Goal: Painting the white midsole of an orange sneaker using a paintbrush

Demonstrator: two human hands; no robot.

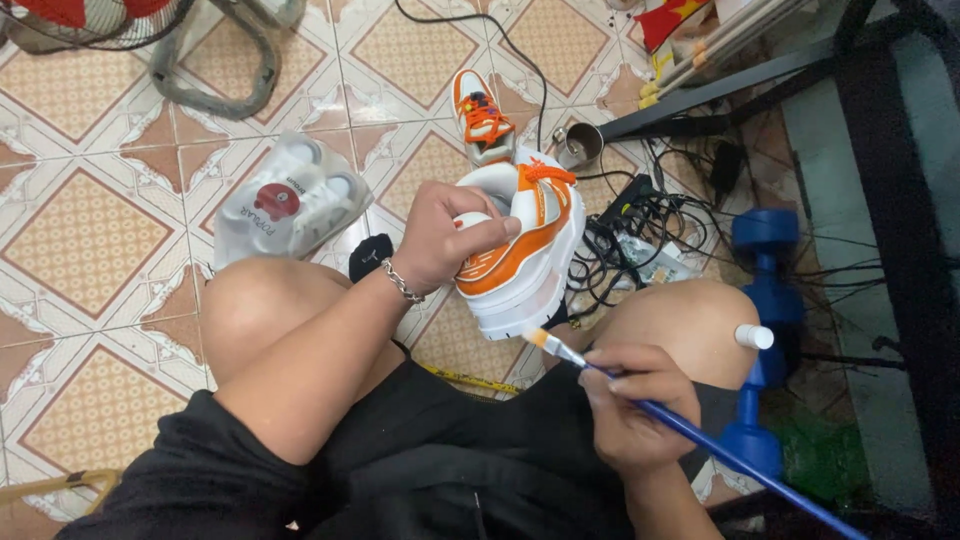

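My left hand [440, 235] grips a white and orange sneaker [520, 250] by its heel and holds it above my lap, sole towards my right knee. A chain bracelet sits on that wrist. My right hand [625, 400] holds a blue-handled paintbrush [690, 425]; its orange-tinted bristle tip [540, 338] hovers just below the sneaker's white sole edge. The matching second sneaker [482, 115] stands on the tiled floor beyond.
A clear plastic bag with white items [290, 200] lies on the floor to the left. Tangled black cables [640, 235], a metal cup [580, 145], a blue dumbbell [765, 330], a small white bottle cap [755, 336] and a fan base [215, 60] surround me.
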